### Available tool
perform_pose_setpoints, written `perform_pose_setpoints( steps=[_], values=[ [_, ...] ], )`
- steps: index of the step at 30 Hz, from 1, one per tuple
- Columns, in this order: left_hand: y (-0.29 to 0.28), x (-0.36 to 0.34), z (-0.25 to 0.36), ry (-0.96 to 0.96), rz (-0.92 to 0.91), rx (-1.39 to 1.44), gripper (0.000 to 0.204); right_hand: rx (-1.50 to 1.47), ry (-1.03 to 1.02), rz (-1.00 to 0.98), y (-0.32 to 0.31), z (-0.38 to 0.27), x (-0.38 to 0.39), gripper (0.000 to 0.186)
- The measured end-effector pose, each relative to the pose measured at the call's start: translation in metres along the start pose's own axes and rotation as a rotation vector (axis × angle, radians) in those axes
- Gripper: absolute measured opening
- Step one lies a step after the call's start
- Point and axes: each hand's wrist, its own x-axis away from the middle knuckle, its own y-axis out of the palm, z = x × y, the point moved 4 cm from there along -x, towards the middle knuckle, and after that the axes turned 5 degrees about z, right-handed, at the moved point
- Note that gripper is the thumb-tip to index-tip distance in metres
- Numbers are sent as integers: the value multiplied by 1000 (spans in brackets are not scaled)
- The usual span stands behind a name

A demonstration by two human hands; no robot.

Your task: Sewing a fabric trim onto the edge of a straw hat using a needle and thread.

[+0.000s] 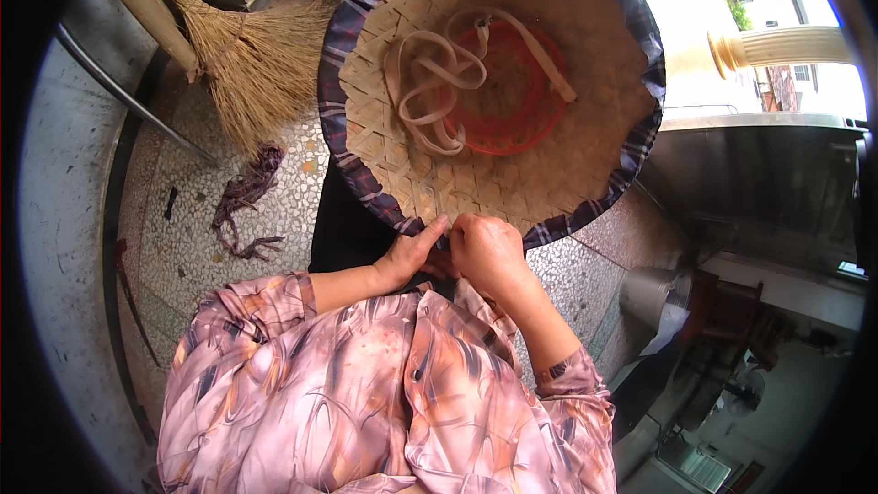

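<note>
A wide woven bamboo hat (pixel 585 142) lies with its inner side up in front of me. Dark plaid cloth (pixel 340 114) wraps its whole edge. Inside it are a red plastic ring (pixel 508 144) and a loose pale strap (pixel 412 116) in loops. My left hand (pixel 408 254) grips the near edge, thumb on the cloth and fingers underneath. Right beside it, my right hand (pixel 487 249) is closed in a pinch against the same edge; what its fingertips hold is hidden.
A straw broom (pixel 256 59) leans at the upper left, near a curved metal rod (pixel 128 101). A dark tangled bundle (pixel 245 192) lies on the speckled floor (pixel 187 247). At the right stand a dark shiny panel (pixel 768 192) and a pale cylindrical container (pixel 651 295).
</note>
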Motion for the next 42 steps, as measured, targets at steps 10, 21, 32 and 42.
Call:
perform_pose_setpoints(
  steps=[10,21,32,42],
  values=[
    [2,2,4,74,-60,-71,75,148,7,-326,-8,-19,-22,14],
    [0,-1,4,37,-68,-178,76,-73,88,-45,-4,2,-11,20],
    [0,-5,2,75,-101,-285,73,-45,111,-91,-9,6,-1,21],
    [4,-8,0,65,-120,-286,70,-108,152,-111,-10,13,-4,21]
  ],
)
